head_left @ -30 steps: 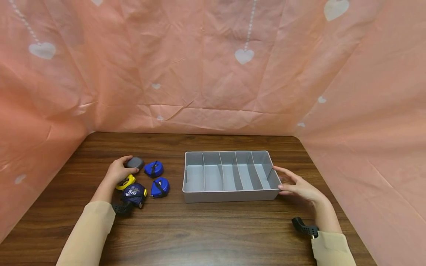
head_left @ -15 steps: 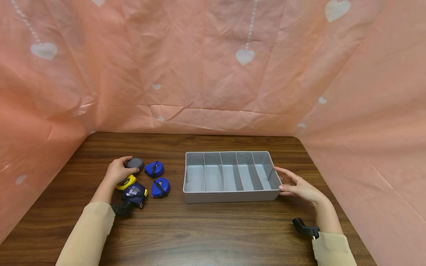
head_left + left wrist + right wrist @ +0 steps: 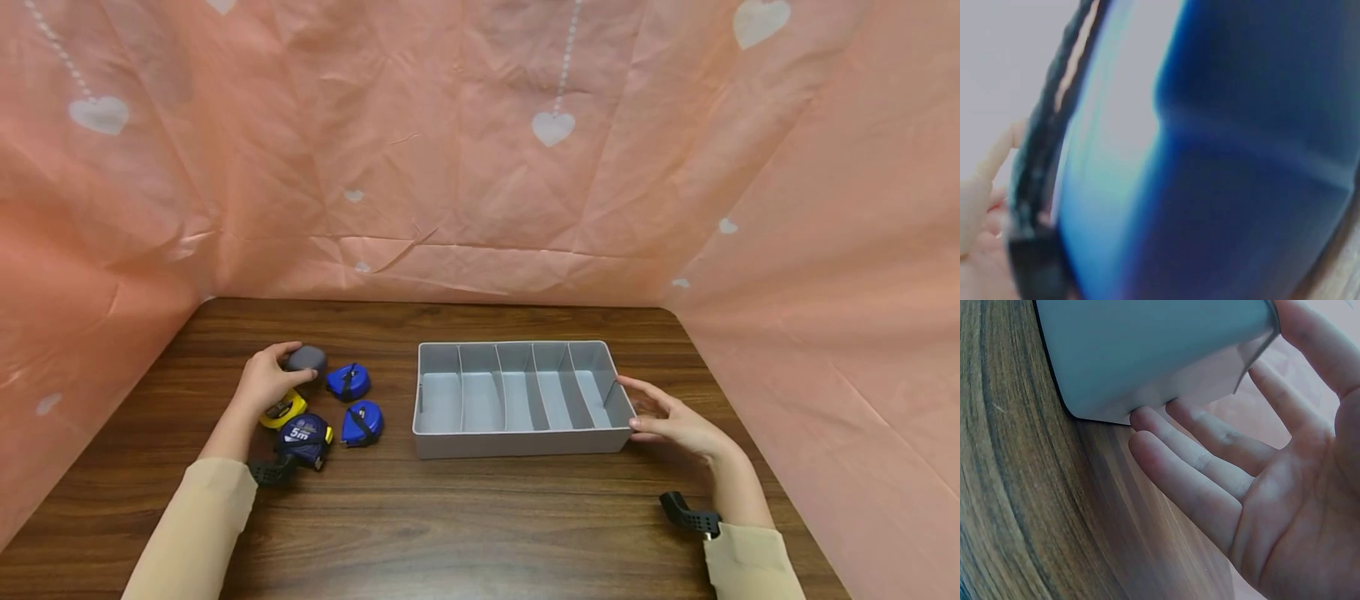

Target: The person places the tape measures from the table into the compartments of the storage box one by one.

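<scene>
Where the left hand point(image 3: 264, 382) pinches, a grey object point(image 3: 307, 359) sits — within its grip.

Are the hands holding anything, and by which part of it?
The left hand pinches the gray piece by its edges, thumb on the near side, a finger on the far. The right hand only touches the right end of the tray.

Left hand point(image 3: 264, 380) pinches; right hand point(image 3: 678, 425) spreads its fingers point(image 3: 1182, 484).
</scene>
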`<state>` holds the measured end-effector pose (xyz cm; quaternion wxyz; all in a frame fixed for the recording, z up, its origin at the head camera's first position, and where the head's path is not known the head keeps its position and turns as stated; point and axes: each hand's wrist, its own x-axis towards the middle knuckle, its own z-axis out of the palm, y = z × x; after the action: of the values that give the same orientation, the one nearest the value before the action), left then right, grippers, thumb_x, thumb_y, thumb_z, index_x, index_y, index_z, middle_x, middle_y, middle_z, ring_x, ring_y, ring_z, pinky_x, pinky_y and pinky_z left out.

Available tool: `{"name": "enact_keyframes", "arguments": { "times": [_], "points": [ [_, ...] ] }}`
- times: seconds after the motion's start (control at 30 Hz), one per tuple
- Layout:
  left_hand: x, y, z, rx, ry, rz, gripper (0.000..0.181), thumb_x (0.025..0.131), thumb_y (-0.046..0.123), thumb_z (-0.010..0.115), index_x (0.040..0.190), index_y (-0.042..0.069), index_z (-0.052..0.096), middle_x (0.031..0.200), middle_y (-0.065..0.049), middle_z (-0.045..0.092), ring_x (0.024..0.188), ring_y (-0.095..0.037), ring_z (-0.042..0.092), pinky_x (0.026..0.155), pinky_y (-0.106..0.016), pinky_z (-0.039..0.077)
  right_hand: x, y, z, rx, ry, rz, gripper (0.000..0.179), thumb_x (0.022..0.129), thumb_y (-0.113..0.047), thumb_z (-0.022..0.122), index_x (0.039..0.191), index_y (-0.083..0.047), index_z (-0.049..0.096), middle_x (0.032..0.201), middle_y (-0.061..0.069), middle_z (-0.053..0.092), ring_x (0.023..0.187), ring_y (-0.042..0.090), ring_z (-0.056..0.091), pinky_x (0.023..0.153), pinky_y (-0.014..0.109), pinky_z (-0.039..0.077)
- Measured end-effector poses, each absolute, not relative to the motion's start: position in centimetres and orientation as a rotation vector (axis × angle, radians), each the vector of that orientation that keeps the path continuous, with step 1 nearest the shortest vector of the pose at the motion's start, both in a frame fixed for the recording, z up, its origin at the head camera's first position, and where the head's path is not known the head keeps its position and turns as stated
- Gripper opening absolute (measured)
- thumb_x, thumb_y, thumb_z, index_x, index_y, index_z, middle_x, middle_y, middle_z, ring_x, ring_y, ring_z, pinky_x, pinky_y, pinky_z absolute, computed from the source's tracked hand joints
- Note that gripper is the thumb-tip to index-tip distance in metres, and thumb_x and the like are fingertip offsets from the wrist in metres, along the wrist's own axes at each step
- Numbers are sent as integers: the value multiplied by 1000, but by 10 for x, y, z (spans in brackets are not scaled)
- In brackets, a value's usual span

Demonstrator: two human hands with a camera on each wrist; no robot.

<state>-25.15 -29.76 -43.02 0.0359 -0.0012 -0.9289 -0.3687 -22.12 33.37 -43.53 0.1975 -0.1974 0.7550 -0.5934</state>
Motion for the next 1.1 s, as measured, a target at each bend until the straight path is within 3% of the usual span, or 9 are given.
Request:
{"name": "enact_keyframes", "arguments": {
  "times": [0.23,0.5,1.1],
  "points": [
    [-249,-296,-429,-22,-2809,-1134,69,84,26,74,136,-8,45,128,-35,48,110,-47,49,87,-55,42,-222,333,-433,-555,2116,-1655,69,93,-1,57,151,-4,20,144,39,20,118,26,51,87,42,50],
    [-243,-292,-427,-16,-2742,-1161,68,84,24,75,137,-6,46,132,-32,46,109,-45,50,87,-55,42,-223,333,-434,-564,2106,-1669,69,93,1,57,151,-3,19,144,39,20,118,30,51,87,42,50],
    [-232,-270,-420,-79,-2615,-1176,62,80,20,79,132,-1,54,121,-20,57,89,-30,53,72,-32,41,-221,332,-433,-584,2101,-1670,68,93,2,55,151,-2,19,143,41,20,116,21,53,87,42,50]
  ]
}}
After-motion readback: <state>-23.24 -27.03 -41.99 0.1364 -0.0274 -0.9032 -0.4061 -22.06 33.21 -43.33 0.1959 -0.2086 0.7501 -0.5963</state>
